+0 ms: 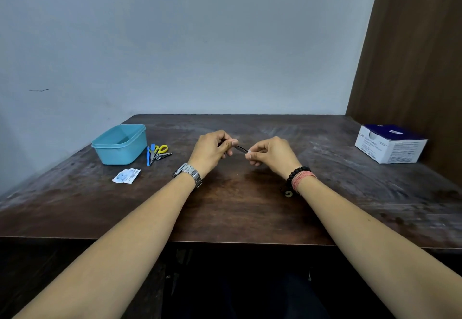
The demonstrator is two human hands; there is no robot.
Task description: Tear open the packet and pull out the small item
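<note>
Now both hands, left hand [212, 150] and right hand [271, 152], on a thin dark tool [241, 149]

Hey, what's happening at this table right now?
A person sits at a dark wooden table, holding a thin dark metal tool, maybe tweezers, in the left hand. The right hand pinches something small and whitish at the tool's tip. To the left sit a light blue plastic tub, a small heap of tools with blue and yellow handles and a torn white packet. A white and navy cardboard box stands at the right.
</note>
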